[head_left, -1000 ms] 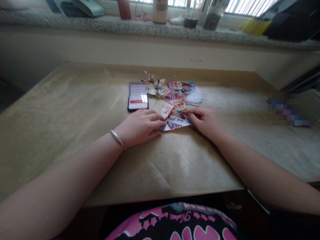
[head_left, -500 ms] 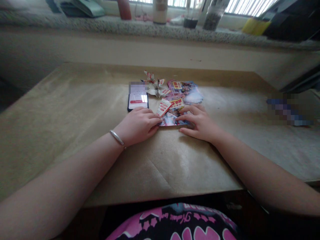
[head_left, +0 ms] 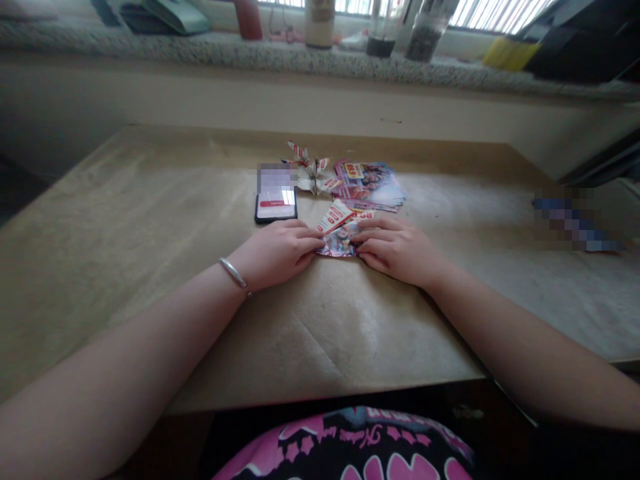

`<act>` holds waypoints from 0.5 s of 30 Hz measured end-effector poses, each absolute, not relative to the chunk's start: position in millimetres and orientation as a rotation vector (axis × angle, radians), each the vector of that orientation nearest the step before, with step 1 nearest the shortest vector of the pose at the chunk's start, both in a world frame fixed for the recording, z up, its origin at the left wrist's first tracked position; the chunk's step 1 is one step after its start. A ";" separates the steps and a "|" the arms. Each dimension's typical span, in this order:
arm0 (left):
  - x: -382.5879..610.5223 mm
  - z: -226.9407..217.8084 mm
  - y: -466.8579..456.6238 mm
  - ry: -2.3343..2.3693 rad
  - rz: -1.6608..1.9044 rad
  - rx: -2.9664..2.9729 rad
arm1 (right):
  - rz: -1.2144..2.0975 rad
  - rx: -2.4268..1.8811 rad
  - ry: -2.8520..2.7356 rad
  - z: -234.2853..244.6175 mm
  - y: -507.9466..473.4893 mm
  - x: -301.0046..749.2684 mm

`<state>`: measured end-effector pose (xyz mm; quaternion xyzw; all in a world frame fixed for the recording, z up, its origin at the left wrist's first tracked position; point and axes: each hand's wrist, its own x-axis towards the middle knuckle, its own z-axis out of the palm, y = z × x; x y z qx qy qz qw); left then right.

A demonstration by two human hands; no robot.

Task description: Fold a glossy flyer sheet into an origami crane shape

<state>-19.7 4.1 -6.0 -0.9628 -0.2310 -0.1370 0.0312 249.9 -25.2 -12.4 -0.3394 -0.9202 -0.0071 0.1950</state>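
A printed paper flyer (head_left: 341,241), partly folded with a white-and-red flap turned over, lies on the table between my hands. My left hand (head_left: 280,253) pinches its left corner, thumb and fingers close together. Opposite, my right hand (head_left: 395,250) grips the right edge, its fingertips pressed on the paper and covering part of it. Just beyond my left hand rests a phone (head_left: 277,203) with a lit screen. Folded paper cranes (head_left: 315,177) stand to the right of the phone. A stack of similar flyers (head_left: 375,183) sits behind the one I hold.
The table (head_left: 320,333) has a pale cloth cover. A blue-and-pink packet-like item (head_left: 575,223), partly blurred, lies at the far right. On the stone windowsill (head_left: 280,63) beyond stand a bottle (head_left: 320,23), a jar (head_left: 427,33) and a yellow object (head_left: 510,53).
My right hand's spread fingers have drawn together on the flyer's right side. The flyer now shows narrower, its right part turned in or covered. My left hand has hardly moved.
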 end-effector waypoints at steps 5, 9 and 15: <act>-18.3 -9.6 2.8 -0.677 -0.390 -3.053 | 0.145 -0.905 -2.543 -9.4 -29.7 245.2; -16.7 -8.3 0.3 -0.726 -0.301 -3.067 | 0.340 -1.049 -2.457 -10.4 -30.2 248.2; -18.0 -7.1 0.3 -0.720 -0.296 -3.065 | 0.447 -1.242 -2.270 -12.2 -27.1 254.1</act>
